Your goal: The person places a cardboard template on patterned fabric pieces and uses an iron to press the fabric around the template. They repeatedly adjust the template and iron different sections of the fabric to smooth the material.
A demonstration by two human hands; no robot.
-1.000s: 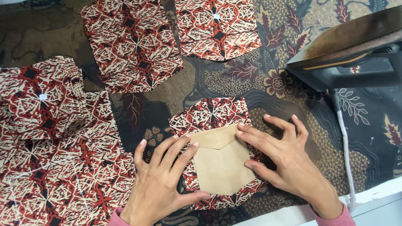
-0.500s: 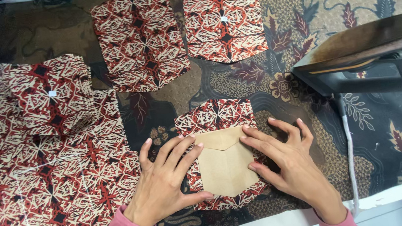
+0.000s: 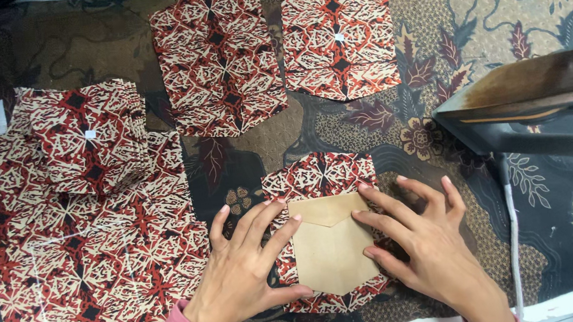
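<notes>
A brown paper pocket-shaped template (image 3: 329,249) lies on a red, black and cream patterned fabric piece (image 3: 320,179) near the table's front edge. My left hand (image 3: 245,272) rests flat on the template's left side, fingers spread. My right hand (image 3: 419,239) presses on its right side, fingers spread over the fabric edge. Neither hand grips anything.
Two matching fabric pieces (image 3: 218,62) (image 3: 337,31) lie at the back. A stack of the same pieces (image 3: 89,135) sits on larger patterned cloth (image 3: 85,274) at left. An iron (image 3: 536,103) stands at right with its cord (image 3: 514,229) trailing forward. A dark batik cloth (image 3: 532,0) covers the table.
The view has shifted slightly; both hands stay on the paper template, with the fingers adjusted a little.
</notes>
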